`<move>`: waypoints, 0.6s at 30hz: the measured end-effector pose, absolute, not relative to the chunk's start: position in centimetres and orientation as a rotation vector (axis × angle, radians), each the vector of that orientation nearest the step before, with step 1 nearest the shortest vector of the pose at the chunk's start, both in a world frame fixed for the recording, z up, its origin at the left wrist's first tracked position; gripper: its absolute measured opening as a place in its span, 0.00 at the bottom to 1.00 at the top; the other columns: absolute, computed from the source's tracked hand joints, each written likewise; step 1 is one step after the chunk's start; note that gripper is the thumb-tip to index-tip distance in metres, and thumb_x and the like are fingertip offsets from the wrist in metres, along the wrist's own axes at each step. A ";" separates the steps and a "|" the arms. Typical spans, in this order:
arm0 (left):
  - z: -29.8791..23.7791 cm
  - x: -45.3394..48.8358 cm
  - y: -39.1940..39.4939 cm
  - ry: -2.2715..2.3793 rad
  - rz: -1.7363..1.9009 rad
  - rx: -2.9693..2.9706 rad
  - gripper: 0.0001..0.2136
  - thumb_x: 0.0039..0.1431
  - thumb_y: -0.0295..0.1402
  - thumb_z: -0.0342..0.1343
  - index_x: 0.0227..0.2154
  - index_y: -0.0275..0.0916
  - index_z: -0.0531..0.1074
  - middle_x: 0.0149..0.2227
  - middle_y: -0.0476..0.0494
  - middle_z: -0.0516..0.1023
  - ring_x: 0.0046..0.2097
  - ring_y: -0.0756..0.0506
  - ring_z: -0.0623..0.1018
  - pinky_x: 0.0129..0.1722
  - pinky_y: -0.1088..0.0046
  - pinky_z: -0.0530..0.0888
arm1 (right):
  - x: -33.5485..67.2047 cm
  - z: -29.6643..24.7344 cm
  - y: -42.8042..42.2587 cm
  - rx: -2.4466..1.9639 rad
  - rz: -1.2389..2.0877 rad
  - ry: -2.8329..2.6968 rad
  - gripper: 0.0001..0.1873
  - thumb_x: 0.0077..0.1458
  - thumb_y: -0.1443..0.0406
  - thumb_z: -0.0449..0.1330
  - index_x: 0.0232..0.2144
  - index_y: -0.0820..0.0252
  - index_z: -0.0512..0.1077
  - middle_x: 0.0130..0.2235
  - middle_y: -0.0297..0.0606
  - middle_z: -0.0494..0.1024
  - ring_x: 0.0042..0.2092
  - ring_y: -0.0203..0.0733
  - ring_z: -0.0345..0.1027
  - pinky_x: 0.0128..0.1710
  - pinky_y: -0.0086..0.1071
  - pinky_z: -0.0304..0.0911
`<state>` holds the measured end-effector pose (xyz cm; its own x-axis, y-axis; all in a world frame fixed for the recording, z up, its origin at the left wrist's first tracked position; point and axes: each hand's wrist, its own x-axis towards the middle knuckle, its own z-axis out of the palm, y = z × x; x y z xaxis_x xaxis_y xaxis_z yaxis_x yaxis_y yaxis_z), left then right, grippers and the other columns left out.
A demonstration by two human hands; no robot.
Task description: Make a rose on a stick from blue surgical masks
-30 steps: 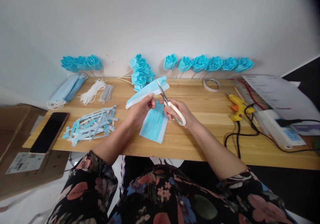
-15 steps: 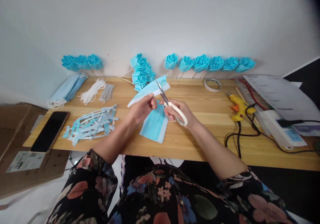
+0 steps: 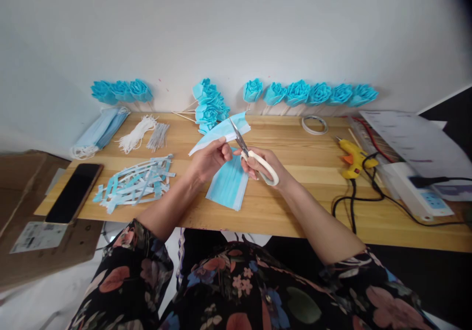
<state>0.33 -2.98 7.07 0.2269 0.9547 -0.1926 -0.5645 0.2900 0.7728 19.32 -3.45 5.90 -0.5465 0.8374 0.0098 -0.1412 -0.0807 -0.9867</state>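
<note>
My left hand pinches a light blue face mask piece with a white edge, held up above the table. In my right hand are scissors with white handles, their blades pointing up and left across the right part of that piece. The blades look nearly closed. Below both hands, a second flat blue mask piece lies on the wooden table, partly covered by the hands. Cut blue and white strips form a loose pile left of my left forearm.
Blue flowers on sticks line the wall, with more flowers stacked behind the mask piece. Left are folded masks, white ear loops, short wires and a phone. Right are a tape roll, yellow glue gun and power strip.
Almost nothing differs. The scissors' handles and my right fingers have shifted very slightly; the mask piece stays in my left hand.
</note>
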 end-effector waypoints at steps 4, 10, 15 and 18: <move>7.2 0.2 -3.0 0.728 1.159 0.663 0.21 0.67 0.33 0.58 0.16 0.37 0.68 0.19 0.50 0.67 0.24 0.52 0.69 0.33 0.73 0.69 | 19.2 6.0 -3.5 -0.797 1.718 -1.466 0.35 0.48 0.43 0.71 0.45 0.65 0.76 0.26 0.31 0.72 0.21 0.28 0.58 0.19 0.28 0.52; 7.3 0.1 -3.3 0.848 1.259 0.813 0.20 0.66 0.32 0.58 0.16 0.36 0.72 0.20 0.48 0.70 0.27 0.51 0.70 0.35 0.72 0.69 | 18.8 6.7 -3.6 -0.954 1.635 -1.433 0.32 0.46 0.46 0.72 0.44 0.64 0.77 0.24 0.28 0.70 0.20 0.28 0.56 0.20 0.29 0.51; 7.3 0.1 -3.4 0.924 1.343 0.870 0.19 0.65 0.33 0.61 0.16 0.37 0.72 0.21 0.48 0.70 0.28 0.50 0.70 0.37 0.72 0.68 | 18.6 7.1 -3.6 -1.020 1.579 -1.436 0.28 0.45 0.49 0.72 0.43 0.62 0.79 0.20 0.26 0.66 0.19 0.29 0.54 0.19 0.29 0.50; 7.4 0.1 -3.4 0.913 1.333 0.852 0.20 0.65 0.33 0.61 0.16 0.37 0.71 0.20 0.48 0.70 0.27 0.51 0.70 0.37 0.72 0.68 | 18.6 7.1 -3.7 -1.018 1.587 -1.421 0.28 0.44 0.50 0.72 0.43 0.62 0.79 0.20 0.26 0.65 0.19 0.28 0.53 0.19 0.29 0.48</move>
